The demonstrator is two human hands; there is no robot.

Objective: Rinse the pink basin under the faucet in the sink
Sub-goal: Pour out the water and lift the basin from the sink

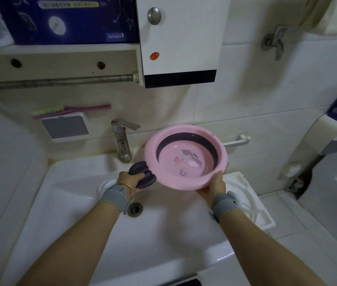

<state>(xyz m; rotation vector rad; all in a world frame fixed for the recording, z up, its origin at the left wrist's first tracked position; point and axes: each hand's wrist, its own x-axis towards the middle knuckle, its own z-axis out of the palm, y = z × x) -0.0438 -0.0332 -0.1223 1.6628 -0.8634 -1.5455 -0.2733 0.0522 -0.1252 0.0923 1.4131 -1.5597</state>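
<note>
At frame centre, the round pink plastic basin with dark inner band is held tilted above the white ceramic sink, right of the chrome faucet. Left hand closed around its dark handle; right hand grips the near rim.

A white sink fills the lower frame, its drain near centre. The chrome faucet stands on its rim at twelve o'clock; at three o'clock, perhaps a white rack.
</note>
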